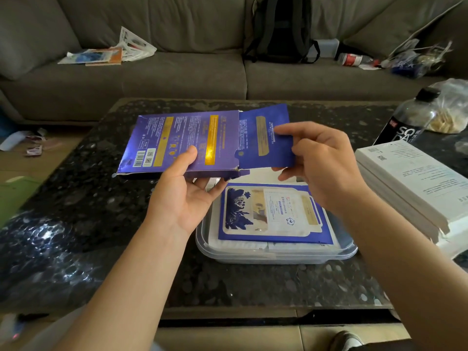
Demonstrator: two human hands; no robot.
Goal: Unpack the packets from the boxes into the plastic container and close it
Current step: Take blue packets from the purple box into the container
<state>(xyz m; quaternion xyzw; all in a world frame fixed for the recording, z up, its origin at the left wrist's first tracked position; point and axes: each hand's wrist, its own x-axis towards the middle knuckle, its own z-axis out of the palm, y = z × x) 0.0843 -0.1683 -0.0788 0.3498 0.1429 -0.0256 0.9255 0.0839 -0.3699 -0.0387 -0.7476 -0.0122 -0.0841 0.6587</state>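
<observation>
Here a blue packet (266, 140) is half out of the purple box (187, 143) above the plastic container (276, 252) — right hand (321, 160) pinching it, left hand (182, 196) gripping the box. Next, likely: pull it free, lay it on the packets inside.

I log the box (182, 141) gripped in my left hand (184, 196) as violet-blue, with two gold bands, pale fine print and a white barcode patch at the end away from the thumb. The packet (263, 138) pinched by my right hand (321, 160): deep blue, with a dull gold panel. Below both grips, the top packet (276, 214) in the clear container (278, 257): blue border, white centre, dark blue floral motif. The table (101, 198) is black, speckled grey. Right of the right-hand grip: white boxes (410, 178) with grey print; bottle (405, 120) with black cap and black label with white letters
</observation>
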